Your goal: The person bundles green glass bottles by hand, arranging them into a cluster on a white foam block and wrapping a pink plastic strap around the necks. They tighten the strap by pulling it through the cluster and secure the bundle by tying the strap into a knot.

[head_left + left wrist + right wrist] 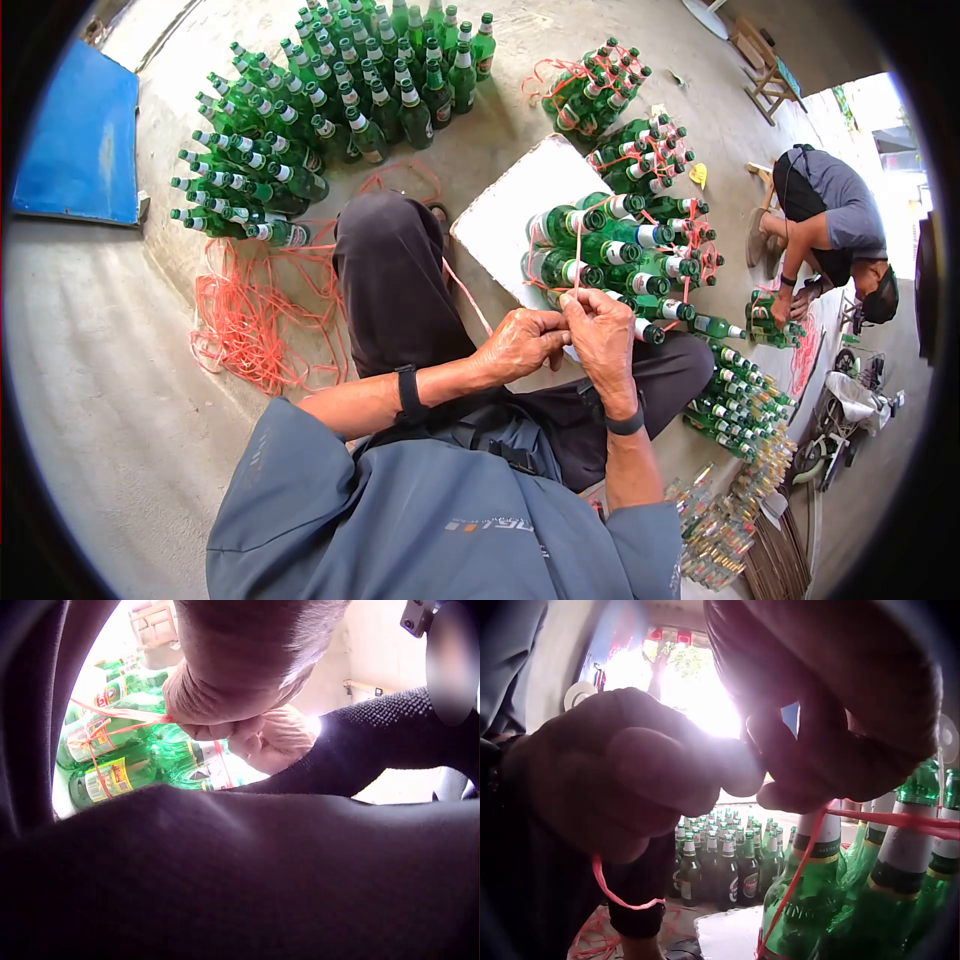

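Note:
My left hand and right hand meet fingertip to fingertip in front of my lap, both pinching red plastic string. From my right fingers a taut strand runs up over a bundle of green glass bottles. Another length of string trails from my left hand toward my knee. In the right wrist view, string crosses the bottle necks, and a tail hangs below my left fist. The bundle lies tilted by my right thigh, over a white board. My fingers hide the string between them.
Many loose green bottles stand at the far left. A heap of red string lies by my left knee. Tied bundles line the right side. Another person bends over bottles there. A blue panel stands far left.

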The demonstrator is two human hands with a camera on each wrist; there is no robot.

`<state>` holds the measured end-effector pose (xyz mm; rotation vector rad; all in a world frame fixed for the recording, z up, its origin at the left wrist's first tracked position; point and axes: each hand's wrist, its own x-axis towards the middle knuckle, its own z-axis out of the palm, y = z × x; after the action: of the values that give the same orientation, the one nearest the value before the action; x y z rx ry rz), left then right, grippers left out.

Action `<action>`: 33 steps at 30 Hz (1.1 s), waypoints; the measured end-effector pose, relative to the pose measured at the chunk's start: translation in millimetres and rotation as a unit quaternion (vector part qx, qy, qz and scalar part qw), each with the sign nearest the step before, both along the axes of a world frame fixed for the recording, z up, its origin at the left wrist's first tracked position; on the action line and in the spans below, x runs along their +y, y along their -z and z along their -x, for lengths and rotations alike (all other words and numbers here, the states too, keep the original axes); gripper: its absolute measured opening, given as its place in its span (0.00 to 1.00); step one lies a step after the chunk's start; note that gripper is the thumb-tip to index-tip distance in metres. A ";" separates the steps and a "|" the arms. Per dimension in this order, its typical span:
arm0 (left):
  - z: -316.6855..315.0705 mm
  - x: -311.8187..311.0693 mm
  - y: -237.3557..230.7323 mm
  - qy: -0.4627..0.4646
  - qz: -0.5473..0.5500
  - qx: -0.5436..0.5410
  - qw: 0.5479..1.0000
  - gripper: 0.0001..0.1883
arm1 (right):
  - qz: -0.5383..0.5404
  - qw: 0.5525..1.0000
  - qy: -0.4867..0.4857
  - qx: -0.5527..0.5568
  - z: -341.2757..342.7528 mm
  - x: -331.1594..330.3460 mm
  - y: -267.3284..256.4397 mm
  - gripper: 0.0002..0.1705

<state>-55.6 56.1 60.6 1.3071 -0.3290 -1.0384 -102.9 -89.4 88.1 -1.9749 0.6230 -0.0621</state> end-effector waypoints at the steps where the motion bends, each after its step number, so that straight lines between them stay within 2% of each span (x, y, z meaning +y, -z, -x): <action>1: 1.0 -0.4 1.6 0.000 0.004 -0.007 1.000 0.11 | 0.003 1.000 -0.002 -0.012 0.7 -0.7 4.9 0.09; 3: 1.3 -2.1 4.6 -0.001 0.014 -0.022 1.000 0.11 | 0.008 1.000 0.003 -0.010 -0.3 -1.3 6.8 0.09; 10: 0.1 -4.2 12.5 0.019 -0.025 0.041 0.999 0.12 | -0.046 0.998 0.043 -0.021 1.5 0.4 6.6 0.09; 15: 4.2 -12.8 13.2 0.020 -0.005 0.092 0.996 0.12 | -0.004 1.000 0.017 -0.005 10.1 -8.0 5.9 0.09; 17: 4.5 -12.9 8.3 0.018 -0.002 0.087 0.996 0.13 | 0.010 0.999 0.036 -0.015 14.8 -8.5 14.4 0.09; 21: 9.2 -15.6 16.9 0.020 -0.027 0.063 0.997 0.13 | -0.054 0.994 0.091 0.023 15.6 -7.5 17.8 0.10; 23: 11.1 -17.3 26.8 0.017 -0.034 0.014 0.999 0.12 | -0.088 0.987 0.120 0.063 14.2 -8.0 15.7 0.09; 24: 10.9 -17.0 27.3 0.017 -0.038 -0.011 0.999 0.12 | -0.077 0.989 0.115 0.056 14.4 -7.3 17.9 0.09; 27: 5.3 -16.5 29.3 0.053 -0.052 0.041 0.996 0.12 | -0.048 0.993 0.099 0.031 18.5 -6.5 27.0 0.08; 28: 5.3 -15.6 28.1 0.043 -0.042 0.014 0.998 0.14 | -0.042 0.995 0.090 0.020 19.4 -6.3 29.2 0.08; 33: 7.3 -13.8 26.3 0.045 -0.018 0.033 0.998 0.12 | -0.007 0.998 0.059 -0.024 19.1 1.2 19.5 0.08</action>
<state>-62.9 42.3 34.2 1.2967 -0.3232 -1.1652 -121.9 -88.2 68.6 -1.9159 0.7067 -0.1755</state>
